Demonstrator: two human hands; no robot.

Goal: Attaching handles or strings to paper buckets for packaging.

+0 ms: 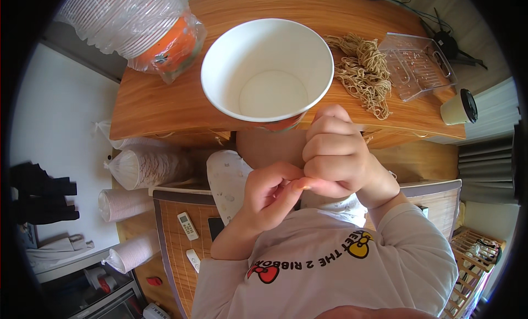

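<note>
My left hand (272, 197) is closed in a pinch in front of my chest, its thumb tip meeting the other hand's fingers. Curled into a fist, my right hand (335, 154) sits just beside and above it. Anything between the fingers is hidden or too small to make out. Beyond the hands, a large white paper bucket (268, 60) stands on the desk's near edge, its mouth toward me and nothing visible inside. To its right lies a loose bundle of beige string (366, 77).
The wooden desk (159, 107) also carries a bagged stack of paper buckets (132, 30), a clear plastic tray (418, 66) with small bits in it, and a cup with a black lid (459, 107). More bagged stacks (146, 167) lie left. A remote control (187, 226) rests on the woven mat.
</note>
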